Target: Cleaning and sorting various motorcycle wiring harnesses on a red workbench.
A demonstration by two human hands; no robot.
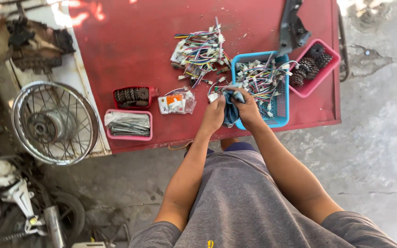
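blue cloth sits bunched between both hands right at the near edge of the red table. the left hand has its grip clamped on the cloth's left side, fingers curled round the fabric, and the right hand has its grip closed over the cloth's right side, knuckles up, so the two hands nearly meet with the fabric squeezed between them. a small white connector pokes out just above the left hand, touching the cloth.

just behind the right hand stands a blue basket, packed with a tangle of coloured wires and white plugs; the cloth overlaps the basket's near left corner. beside it, to the right and tilted, a pink basket holds dark sprockets. a dark plastic panel lies across the far end of both.

further back on the table lies a loose heap of wire harnesses. left of the hands: a clear packet with an orange label, a small red tray of dark parts and a pink tray of wrapped items.

off the table, on the left, a spoked wheel rests flat beside the table, with motorcycle parts on the concrete floor below.
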